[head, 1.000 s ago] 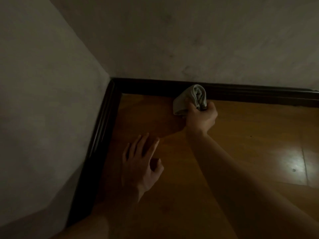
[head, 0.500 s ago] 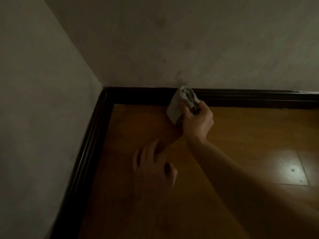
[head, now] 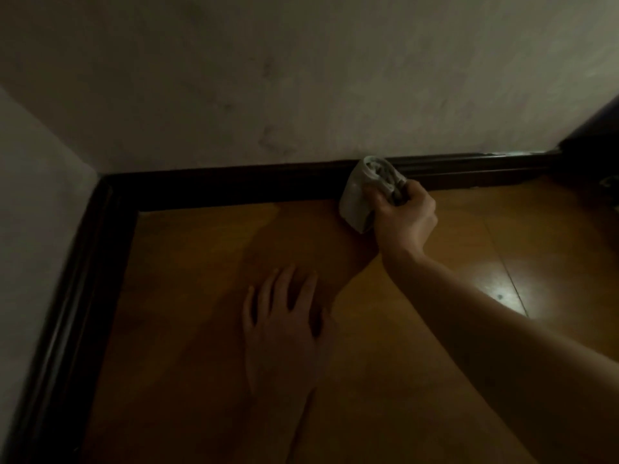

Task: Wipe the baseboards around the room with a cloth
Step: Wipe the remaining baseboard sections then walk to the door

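Two hands in shot, one cloth, two baseboard runs meeting at the corner. R hand [head: 403,219] is clenched round the cloth [head: 355,202], fingers curled over its bunched top. The cloth is pale grey, soft, rolled into a fat wad w/ folds showing at the upper end. It's pressed vs. the back baseboard [head: 217,185], right of the corner, its lower end down at the floor line.

That baseboard is dark, glossy, moulded, w/ a stepped profile. The 2nd run, the left baseboard [head: 77,296], has the same dark finish and heads toward the camera.

L hand [head: 288,329] holds nothing: fingers straight and spread, palm down over the floor [head: 418,380]. It's dim and blurred, so can't tell if the palm touches.

The floor is smooth orange-brown wood, polished, w/ a bright glare patch [head: 502,293] at right and a thin board seam through it. Two walls: back wall [head: 301,78] is matt off-white w/ faint smudges, side wall [head: 30,195] plain pale.
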Available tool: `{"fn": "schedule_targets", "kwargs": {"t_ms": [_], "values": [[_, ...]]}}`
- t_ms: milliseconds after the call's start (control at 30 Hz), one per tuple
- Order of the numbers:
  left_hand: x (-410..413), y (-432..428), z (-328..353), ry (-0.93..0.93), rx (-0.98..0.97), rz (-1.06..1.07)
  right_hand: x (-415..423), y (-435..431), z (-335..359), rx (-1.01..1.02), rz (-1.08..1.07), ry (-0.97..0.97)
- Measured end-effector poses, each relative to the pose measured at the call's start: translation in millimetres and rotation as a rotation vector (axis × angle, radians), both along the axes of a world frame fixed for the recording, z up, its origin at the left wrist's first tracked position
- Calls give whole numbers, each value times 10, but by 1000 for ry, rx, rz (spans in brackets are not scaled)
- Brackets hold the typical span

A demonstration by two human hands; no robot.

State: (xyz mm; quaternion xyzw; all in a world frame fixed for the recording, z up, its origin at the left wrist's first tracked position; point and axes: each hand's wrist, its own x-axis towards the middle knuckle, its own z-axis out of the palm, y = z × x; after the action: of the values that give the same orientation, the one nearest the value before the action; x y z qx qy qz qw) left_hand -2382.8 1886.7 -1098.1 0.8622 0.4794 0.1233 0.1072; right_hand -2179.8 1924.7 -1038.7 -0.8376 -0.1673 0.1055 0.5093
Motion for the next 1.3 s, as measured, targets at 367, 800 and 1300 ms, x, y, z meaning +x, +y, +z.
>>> {"fn": "schedule_targets", "kwargs": {"t_ms": [367,800,1300], "values": [[-6,10,-30,-55,68,6,-131,78,-15,-1,58,3],[1,-7,-38,-51,71,16,14,27,-46,-11,93,-4],[-36,7,55,16,-67,1,674,-358,-31,57,-241,136]]}}
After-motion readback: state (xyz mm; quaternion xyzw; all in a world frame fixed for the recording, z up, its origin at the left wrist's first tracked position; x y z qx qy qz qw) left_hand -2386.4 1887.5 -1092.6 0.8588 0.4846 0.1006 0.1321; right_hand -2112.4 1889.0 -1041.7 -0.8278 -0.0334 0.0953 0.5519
